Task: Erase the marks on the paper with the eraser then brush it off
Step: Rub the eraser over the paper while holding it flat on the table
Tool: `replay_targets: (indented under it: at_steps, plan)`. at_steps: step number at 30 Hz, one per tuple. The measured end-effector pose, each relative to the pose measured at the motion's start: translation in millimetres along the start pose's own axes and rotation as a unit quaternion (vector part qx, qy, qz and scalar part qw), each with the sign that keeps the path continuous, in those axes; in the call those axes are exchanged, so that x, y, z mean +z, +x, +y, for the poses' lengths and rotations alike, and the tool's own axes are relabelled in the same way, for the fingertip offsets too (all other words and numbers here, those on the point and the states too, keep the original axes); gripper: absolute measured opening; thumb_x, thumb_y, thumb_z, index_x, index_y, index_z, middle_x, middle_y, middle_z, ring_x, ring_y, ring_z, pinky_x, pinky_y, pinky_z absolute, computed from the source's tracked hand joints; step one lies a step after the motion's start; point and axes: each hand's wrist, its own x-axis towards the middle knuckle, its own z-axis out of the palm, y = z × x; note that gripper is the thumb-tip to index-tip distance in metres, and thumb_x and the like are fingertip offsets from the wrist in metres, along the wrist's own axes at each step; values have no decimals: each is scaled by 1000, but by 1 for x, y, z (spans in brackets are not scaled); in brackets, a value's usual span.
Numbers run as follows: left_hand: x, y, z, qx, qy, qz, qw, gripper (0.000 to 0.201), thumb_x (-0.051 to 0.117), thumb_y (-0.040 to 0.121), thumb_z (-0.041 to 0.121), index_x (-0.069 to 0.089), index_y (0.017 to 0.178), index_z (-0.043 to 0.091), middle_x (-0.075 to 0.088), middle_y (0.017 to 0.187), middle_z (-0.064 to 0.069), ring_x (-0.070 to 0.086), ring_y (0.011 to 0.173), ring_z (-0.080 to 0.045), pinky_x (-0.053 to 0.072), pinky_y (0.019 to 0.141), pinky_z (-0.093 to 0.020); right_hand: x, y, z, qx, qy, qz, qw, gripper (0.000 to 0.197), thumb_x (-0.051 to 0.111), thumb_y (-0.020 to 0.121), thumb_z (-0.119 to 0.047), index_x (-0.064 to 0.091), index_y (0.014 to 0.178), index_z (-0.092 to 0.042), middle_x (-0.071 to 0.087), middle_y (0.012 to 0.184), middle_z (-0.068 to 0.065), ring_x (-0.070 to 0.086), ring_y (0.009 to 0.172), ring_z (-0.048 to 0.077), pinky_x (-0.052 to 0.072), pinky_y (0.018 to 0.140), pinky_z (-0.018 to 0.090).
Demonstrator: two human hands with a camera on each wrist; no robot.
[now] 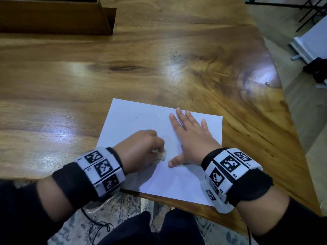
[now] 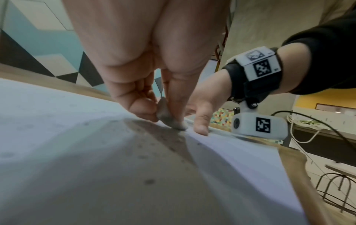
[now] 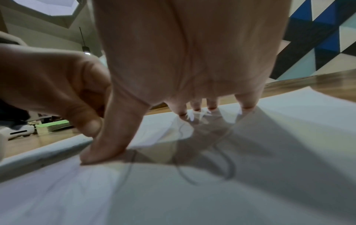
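Paper [image 1: 141, 121] lies flat on the wooden table [image 1: 159, 59] at the near edge. Left hand [image 1: 139, 149] pinches the eraser [image 1: 39, 155] between thumb and fingertips, its lower end pressed on the sheet near centre. Right hand [image 1: 191, 140], at 3 o'clock of the eraser, lies flat with fingers spread, pressing the paper. Pencil marks [image 3: 227, 164] show beneath the right palm.

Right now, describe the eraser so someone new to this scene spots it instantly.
Find the white paper at the near edge of the wooden table. The left hand is curled on it, beside the flat right hand. The eraser is the small pale lump pinched in the left fingertips, its smudged grey tip touching the sheet.
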Motion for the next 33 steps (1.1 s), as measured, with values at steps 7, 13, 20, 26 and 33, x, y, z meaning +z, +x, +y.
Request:
replay_targets:
  at_steps: [7, 13, 20, 26, 33]
  plan:
    - [13, -33, 7, 10, -49, -91, 995, 7, 60, 79, 26, 65, 75, 22, 53, 79, 2, 57, 70, -20, 46, 66, -28, 0, 0, 0, 0, -2, 0, 1000, 131, 73, 66, -61, -23, 147, -24, -36, 151, -5, -29, 141, 16, -10, 116, 49]
    - [4, -9, 5, 8, -18, -7, 1000, 11, 61, 78, 24, 64, 72, 14, 46, 77, 2, 55, 72, -25, 37, 64, -26, 1, 0, 1, -2, 1, 5, 1000, 130, 72, 66, -61, -23, 147, -24, -36, 151, -6, -30, 141, 16, -10, 115, 49]
    - [-4, -17, -3, -10, -26, -74, 997, 19, 56, 75, 31, 68, 80, 18, 47, 79, 7, 57, 79, -20, 38, 70, -21, 2, 1, 1, -2, 0, 6, 1000, 132, 73, 65, -61, -23, 147, -25, -36, 151, -6, -30, 140, 16, -10, 116, 49]
    - [1, -25, -4, -13, -30, -45, 998, 17, 56, 78, 34, 65, 73, 20, 48, 77, 5, 56, 72, -17, 41, 66, -24, 2, 1, 2, -4, 11, 12, 1000, 132, 74, 64, -61, -23, 147, -25, -36, 151, -7, -30, 140, 14, -10, 116, 48]
    - [-20, 12, -1, -26, 43, -64, 997, 19, 55, 76, 28, 68, 84, 16, 62, 82, -5, 57, 80, -22, 33, 65, -24, 2, 0, 2, -6, 16, 16, 1000, 133, 75, 64, -60, -22, 147, -25, -35, 151, -8, -29, 141, 14, -11, 115, 48]
